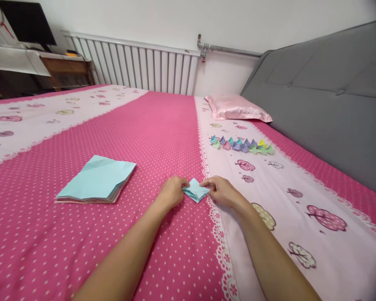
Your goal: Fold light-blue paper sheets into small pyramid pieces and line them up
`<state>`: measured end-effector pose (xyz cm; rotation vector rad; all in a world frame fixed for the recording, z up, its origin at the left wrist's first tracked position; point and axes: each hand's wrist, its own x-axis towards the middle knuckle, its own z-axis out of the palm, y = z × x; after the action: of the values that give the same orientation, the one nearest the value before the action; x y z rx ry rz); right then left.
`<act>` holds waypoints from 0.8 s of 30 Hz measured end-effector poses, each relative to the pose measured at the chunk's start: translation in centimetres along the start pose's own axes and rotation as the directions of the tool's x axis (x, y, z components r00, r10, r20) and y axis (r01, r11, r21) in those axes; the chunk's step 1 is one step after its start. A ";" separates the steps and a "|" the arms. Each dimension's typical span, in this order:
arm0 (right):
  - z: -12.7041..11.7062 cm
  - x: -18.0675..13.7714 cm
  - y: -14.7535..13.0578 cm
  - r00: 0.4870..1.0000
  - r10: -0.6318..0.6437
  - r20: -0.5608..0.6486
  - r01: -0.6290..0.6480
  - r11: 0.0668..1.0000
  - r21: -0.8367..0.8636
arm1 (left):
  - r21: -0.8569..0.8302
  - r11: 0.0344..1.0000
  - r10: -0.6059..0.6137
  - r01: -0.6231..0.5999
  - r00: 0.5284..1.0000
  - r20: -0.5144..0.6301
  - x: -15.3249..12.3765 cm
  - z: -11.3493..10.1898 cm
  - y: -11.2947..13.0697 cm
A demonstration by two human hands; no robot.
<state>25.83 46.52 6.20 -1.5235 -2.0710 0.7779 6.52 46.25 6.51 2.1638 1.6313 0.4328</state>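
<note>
A small folded light-blue paper piece [195, 190] lies on the pink dotted bedsheet [163, 133]. My left hand [172, 192] pinches its left corner with curled fingers. My right hand [221, 191] pinches its right corner. Both hands rest on the sheet, one on each side of the paper. A stack of square paper sheets [97, 180] with a light-blue sheet on top lies to the left of my left hand.
A row of several small folded paper shapes [242, 145] in pastel colours sits farther off on the pale strip of the sheet. A pink pillow [236, 108] lies by the grey padded headboard [326, 104]. A white radiator [138, 65] lines the far wall.
</note>
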 end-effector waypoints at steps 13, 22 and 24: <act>-0.2 0.0 -1.3 0.956 -0.282 -0.078 0.275 0.958 -0.085 | -0.060 0.996 0.068 -0.072 0.995 -0.070 -0.3 -0.5 -0.1; -0.2 0.3 -2.7 0.988 -0.049 -0.148 0.125 0.821 0.558 | -0.906 0.423 -0.023 0.007 1.000 -0.003 -0.5 -1.1 1.4; 0.0 0.2 -3.0 0.992 -0.021 -0.126 0.097 0.763 0.639 | -0.943 0.330 -0.046 0.047 0.998 0.034 -0.5 -1.0 1.7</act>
<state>23.65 46.06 8.25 -1.0687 -1.5130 1.1958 7.32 45.46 8.17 1.1528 0.9407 1.0539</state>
